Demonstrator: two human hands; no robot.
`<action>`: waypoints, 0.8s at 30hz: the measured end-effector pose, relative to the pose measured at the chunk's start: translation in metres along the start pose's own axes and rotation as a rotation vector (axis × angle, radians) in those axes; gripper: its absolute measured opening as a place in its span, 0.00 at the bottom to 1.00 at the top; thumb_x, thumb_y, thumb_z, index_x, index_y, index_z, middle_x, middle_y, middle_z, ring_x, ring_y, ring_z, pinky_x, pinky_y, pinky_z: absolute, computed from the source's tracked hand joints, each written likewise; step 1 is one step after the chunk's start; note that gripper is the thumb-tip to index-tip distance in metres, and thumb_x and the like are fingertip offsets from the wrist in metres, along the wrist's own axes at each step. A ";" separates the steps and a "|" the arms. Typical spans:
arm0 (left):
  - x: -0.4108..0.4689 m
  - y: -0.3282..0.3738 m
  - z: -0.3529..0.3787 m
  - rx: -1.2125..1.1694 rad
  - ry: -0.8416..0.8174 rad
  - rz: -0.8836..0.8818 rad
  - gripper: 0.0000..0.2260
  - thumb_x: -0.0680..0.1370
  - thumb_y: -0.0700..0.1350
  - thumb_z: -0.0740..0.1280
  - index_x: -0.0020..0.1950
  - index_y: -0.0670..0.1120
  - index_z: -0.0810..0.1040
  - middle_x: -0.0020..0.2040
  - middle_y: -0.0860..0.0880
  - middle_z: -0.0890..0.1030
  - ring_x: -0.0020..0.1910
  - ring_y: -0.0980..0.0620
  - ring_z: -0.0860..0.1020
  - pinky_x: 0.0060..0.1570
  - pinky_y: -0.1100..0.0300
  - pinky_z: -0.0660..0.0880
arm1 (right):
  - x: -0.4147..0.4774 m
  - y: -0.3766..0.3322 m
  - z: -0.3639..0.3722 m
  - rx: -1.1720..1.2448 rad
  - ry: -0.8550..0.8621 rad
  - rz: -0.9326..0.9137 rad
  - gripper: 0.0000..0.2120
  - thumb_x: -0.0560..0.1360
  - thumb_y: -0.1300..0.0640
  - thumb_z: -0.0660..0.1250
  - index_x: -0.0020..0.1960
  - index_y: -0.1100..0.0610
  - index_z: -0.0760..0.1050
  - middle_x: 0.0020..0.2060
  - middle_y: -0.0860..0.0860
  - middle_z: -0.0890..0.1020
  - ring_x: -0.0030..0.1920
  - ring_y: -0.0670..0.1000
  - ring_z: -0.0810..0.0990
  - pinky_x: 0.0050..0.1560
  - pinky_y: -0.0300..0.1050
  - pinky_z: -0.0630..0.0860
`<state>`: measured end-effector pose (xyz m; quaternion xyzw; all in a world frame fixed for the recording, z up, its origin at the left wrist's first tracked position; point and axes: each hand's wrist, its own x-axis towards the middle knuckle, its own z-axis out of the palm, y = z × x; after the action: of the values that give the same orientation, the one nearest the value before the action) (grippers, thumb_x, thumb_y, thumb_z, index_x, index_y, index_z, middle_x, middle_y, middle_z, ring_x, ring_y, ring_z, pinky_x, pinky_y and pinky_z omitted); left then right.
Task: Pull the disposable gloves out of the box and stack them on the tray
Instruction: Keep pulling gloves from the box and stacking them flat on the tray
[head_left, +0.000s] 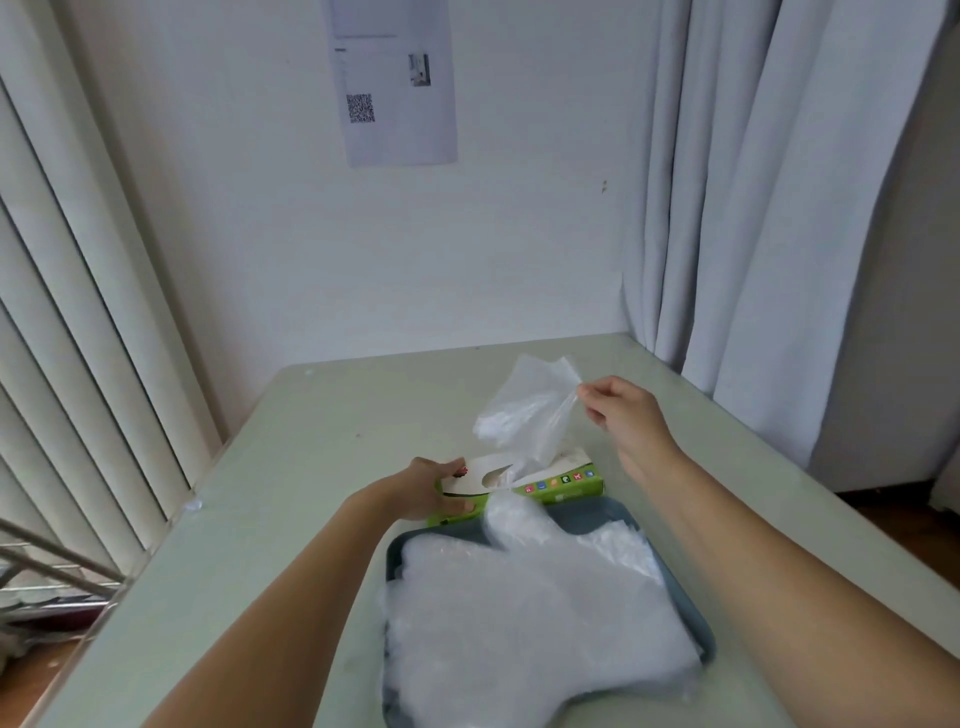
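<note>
Your right hand (621, 410) is raised above the table (322, 415), beyond and to the right of the glove box (561, 480). Its thumb and forefinger are closed in a tight pinch on the top right corner of a clear plastic glove (524, 410), and the other fingers are curled in beneath. The glove hangs to the left of your fingertips and slants down toward the box. Its lower end narrows into the slot in the white top panel, so it is not free of the box.

Your left hand (431, 491) grips the left end of the green and white box. The fingers wrap over the far edge and top, and the thumb lies along the near side. The box lies flat on the table.

Just in front of the box sits the dark blue-grey tray (608, 512), its far rim close against the box; whether they touch I cannot tell. A stack of clear gloves (519, 613) covers most of the tray and spills over its near left edge. One crumpled part of the stack rises at the far side, close to the box front.

Grey curtains (753, 208) hang to the right, vertical blinds (78, 312) to the left, and a printed sheet with a QR code (395, 83) is stuck on the wall ahead.
</note>
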<state>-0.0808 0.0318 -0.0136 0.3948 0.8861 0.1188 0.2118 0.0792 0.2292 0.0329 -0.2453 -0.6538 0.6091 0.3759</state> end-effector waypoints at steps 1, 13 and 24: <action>0.000 0.001 0.000 0.011 -0.004 -0.004 0.33 0.75 0.61 0.67 0.77 0.54 0.60 0.72 0.47 0.63 0.68 0.46 0.69 0.67 0.57 0.64 | 0.002 0.001 -0.002 0.083 0.016 0.031 0.09 0.75 0.63 0.68 0.37 0.58 0.75 0.30 0.51 0.72 0.35 0.48 0.68 0.46 0.42 0.68; 0.003 0.008 -0.003 0.002 0.001 -0.003 0.33 0.77 0.57 0.67 0.78 0.52 0.58 0.74 0.50 0.67 0.70 0.47 0.68 0.68 0.57 0.63 | 0.010 -0.027 -0.021 0.339 -0.025 -0.002 0.07 0.77 0.61 0.67 0.39 0.59 0.77 0.32 0.49 0.79 0.38 0.47 0.75 0.48 0.38 0.76; -0.046 0.059 -0.033 -0.838 0.437 0.259 0.19 0.80 0.59 0.59 0.62 0.50 0.79 0.62 0.56 0.77 0.64 0.57 0.72 0.65 0.60 0.66 | -0.015 -0.056 -0.031 0.692 -0.509 0.127 0.11 0.71 0.55 0.68 0.50 0.61 0.80 0.50 0.53 0.84 0.48 0.51 0.83 0.48 0.43 0.80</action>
<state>-0.0300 0.0352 0.0506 0.3481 0.7294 0.5708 0.1449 0.1200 0.2289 0.0840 0.0136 -0.4665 0.8555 0.2243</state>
